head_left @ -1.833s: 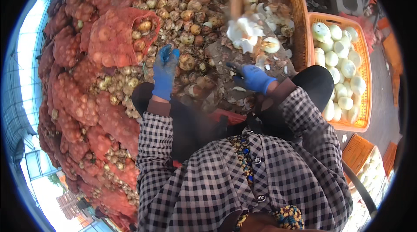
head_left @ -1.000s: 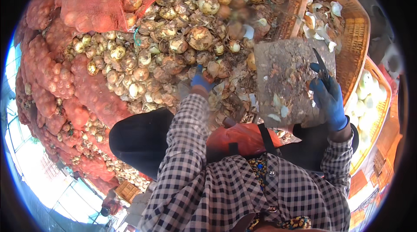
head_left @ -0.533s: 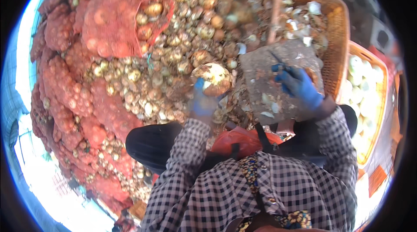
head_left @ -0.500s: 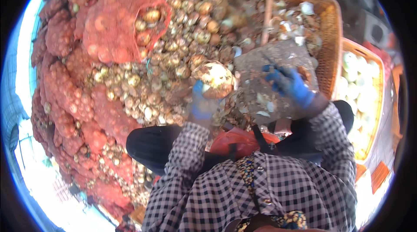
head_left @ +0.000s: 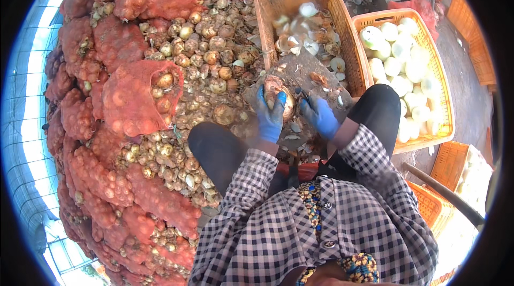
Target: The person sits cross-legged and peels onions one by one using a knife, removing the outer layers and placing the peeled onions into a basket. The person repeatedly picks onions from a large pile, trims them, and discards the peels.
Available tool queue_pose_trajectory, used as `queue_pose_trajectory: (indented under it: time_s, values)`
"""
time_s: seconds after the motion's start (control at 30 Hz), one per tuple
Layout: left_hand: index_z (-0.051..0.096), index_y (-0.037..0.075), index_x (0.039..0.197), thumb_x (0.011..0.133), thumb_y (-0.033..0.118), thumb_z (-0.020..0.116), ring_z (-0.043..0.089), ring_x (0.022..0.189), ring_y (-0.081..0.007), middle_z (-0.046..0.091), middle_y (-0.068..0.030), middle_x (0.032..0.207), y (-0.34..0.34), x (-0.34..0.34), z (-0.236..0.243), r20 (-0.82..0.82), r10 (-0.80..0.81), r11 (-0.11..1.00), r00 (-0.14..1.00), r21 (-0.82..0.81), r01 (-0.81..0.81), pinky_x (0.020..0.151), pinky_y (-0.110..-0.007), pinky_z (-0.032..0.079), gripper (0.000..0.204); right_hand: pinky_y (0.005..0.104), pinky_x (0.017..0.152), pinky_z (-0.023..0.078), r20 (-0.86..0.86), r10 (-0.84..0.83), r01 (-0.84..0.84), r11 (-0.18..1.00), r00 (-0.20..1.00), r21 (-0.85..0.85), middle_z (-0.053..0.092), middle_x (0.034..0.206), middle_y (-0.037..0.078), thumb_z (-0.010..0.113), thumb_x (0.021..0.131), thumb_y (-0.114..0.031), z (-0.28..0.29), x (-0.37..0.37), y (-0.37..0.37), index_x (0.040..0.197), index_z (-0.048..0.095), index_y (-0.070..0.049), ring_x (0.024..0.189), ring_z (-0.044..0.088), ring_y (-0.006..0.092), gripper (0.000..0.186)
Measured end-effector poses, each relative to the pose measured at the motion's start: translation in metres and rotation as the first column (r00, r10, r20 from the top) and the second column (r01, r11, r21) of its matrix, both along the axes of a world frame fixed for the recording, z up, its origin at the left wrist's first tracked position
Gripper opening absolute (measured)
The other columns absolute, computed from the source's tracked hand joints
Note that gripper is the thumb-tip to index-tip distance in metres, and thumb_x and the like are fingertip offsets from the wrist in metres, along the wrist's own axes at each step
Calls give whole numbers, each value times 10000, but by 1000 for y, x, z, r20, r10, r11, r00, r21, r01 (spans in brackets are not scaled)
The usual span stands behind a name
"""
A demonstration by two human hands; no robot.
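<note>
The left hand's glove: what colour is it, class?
Blue; the left glove shows best in the head view.

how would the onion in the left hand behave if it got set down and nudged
The onion looks rounded, so it would probably roll. It bulges beyond the grasp of the left hand, suggesting some heft. Its brownish outer skin looks dry, so it might flake or slip.

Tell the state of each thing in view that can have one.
Round brown-skinned onion: held, not fully peeled
Blue-gloved left hand: gripping the onion
Blue-gloved right hand: fingers curled, grip unclear
Flat grey board: littered with peel scraps
Left orange plastic crate: partly filled with peelings
Right orange plastic crate: filled with peeled white onions
Red mesh sack: open, unpeeled onions showing
</note>
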State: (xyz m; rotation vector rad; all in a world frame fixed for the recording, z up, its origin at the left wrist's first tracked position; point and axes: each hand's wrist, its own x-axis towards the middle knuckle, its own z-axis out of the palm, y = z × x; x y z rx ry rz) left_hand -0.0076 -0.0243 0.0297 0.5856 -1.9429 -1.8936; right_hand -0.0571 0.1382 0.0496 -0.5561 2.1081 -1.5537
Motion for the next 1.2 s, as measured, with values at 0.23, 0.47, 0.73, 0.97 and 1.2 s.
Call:
queue_pose_trajectory:
  time_s: [0.23, 0.47, 0.73, 0.97, 1.2]
  values:
    - [417, -5, 1380, 915, 182, 642, 547, 1051, -158, 528, -85, 1225, 6, 4, 11, 4, 183, 907, 983, 385, -170, 897, -287, 475, 549, 490, 647, 488, -227, 61, 9, 955, 972, 296, 636, 853, 212, 579, 898, -206, 6, 45, 19, 1144, 579, -126, 760, 617, 413, 259]
    - [461, 27, 1329, 923, 203, 620, 548, 1041, -158, 547, -75, 1202, -3, -2, -10, 27, 207, 875, 978, 443, -197, 923, -295, 462, 470, 483, 643, 500, -242, 133, -9, 892, 961, 452, 659, 859, 195, 566, 897, -234, 1, 32, 6, 1161, 569, -136, 772, 640, 387, 282]
    - [439, -29, 1314, 873, 365, 686, 566, 1078, -258, 559, -169, 1202, -1, 9, -54, 77, 85, 985, 993, -160, -72, 946, -389, 459, 641, 508, 618, 472, -367, 274, -94, 893, 889, 440, 630, 768, 211, 560, 885, -187, -2, 32, 17, 991, 597, -31, 707, 621, 394, 192]
    - [468, -19, 1299, 680, 525, 802, 550, 1134, -372, 533, -250, 1251, -8, 4, -17, 195, 26, 998, 980, -54, -16, 984, -429, 438, 890, 467, 578, 425, -277, 168, -51, 921, 946, 386, 578, 690, 245, 553, 934, -174, -27, 6, 10, 917, 591, 10, 667, 595, 404, 189]
    - [470, -38, 1291, 693, 475, 812, 499, 1203, -371, 496, -250, 1302, -22, -7, 3, 139, -85, 942, 987, 334, 34, 1014, -420, 414, 858, 448, 556, 423, -416, 193, 8, 900, 888, 435, 580, 706, 229, 567, 919, -83, -65, -14, 17, 862, 562, 21, 630, 572, 395, 119]
